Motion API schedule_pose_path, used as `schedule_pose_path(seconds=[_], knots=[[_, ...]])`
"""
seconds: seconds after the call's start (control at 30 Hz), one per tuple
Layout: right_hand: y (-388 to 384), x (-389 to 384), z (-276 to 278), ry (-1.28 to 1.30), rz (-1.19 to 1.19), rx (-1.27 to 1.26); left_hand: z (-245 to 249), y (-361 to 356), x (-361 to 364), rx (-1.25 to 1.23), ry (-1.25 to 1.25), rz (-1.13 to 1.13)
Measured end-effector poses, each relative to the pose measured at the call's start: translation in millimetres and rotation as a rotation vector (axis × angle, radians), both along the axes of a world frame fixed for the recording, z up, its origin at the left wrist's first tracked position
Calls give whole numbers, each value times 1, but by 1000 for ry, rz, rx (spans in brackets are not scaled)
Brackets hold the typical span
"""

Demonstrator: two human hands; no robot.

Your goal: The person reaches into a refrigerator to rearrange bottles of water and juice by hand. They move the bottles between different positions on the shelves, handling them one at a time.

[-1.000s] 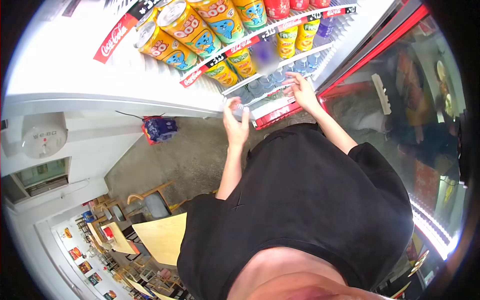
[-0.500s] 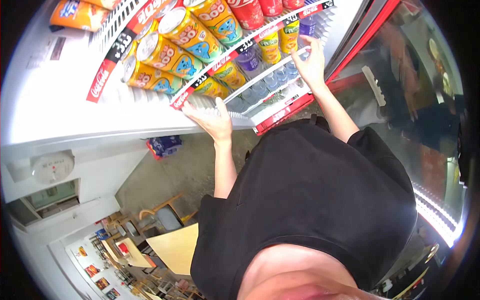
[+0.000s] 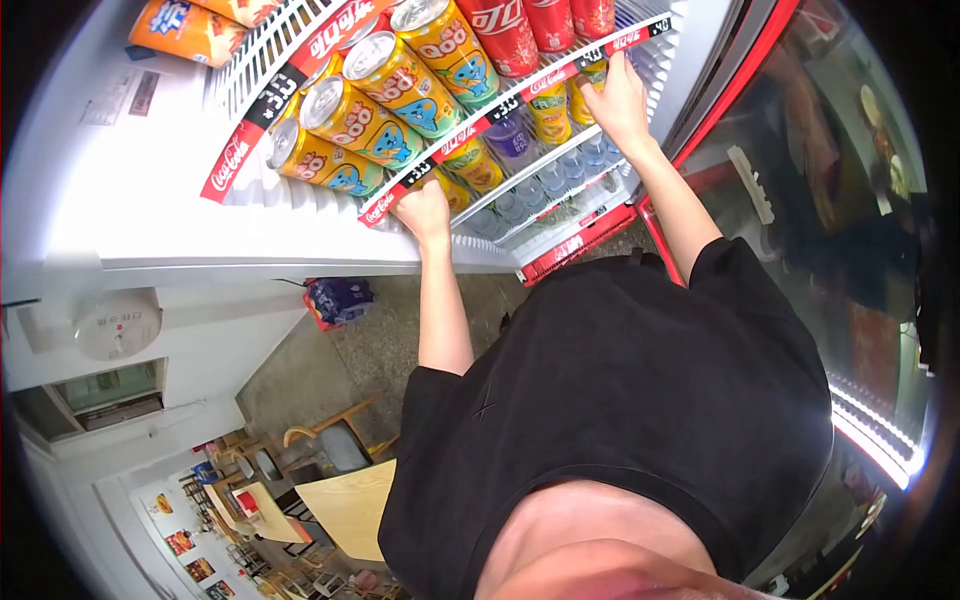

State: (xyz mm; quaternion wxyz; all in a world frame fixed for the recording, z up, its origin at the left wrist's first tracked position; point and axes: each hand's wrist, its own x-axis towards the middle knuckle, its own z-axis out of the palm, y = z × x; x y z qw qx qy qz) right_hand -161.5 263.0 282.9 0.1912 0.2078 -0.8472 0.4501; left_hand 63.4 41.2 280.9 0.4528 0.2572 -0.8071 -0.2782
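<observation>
My left hand [image 3: 425, 212] is closed at the left end of a drinks fridge shelf, against its red-and-black price strip [image 3: 452, 148]; its fingertips are hidden behind the strip. Toward the other end of that strip, my right hand [image 3: 620, 105] has curled fingers at the shelf edge, in front of yellow-labelled drinks [image 3: 550, 112]. Orange Qoo cans [image 3: 405, 85] stand in rows on the shelf, beside red Coca-Cola cans [image 3: 497, 38]. Below the strip, a purple drink [image 3: 508, 138] shows between the hands.
Clear bottles [image 3: 553, 178] stand on a lower shelf. Orange packs [image 3: 188, 32] sit above at the left. The open glass door [image 3: 800, 200] is at my right. Behind at the left are a blue-and-red bundle [image 3: 340, 300], chairs [image 3: 343, 447] and tables [image 3: 350, 505].
Both hands, open with fingers spread before, have closed at the shelf's front edge. My right hand has shifted slightly down. The fridge appears shifted slightly rightward in view.
</observation>
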Motion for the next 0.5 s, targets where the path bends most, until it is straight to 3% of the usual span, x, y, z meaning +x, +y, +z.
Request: schedule_pose_path(seconds=[0.13,0.27,0.5], knots=[[-4,-4,-3,-22,-29,107,-8,-7,-12,125,259,-159],[-10,-5,2,-33,-11,120,-18,-15,-10,-170,110,-42],[-27,-73,-49,-59,156,267,-29,-23,-15,-169,158,-39]])
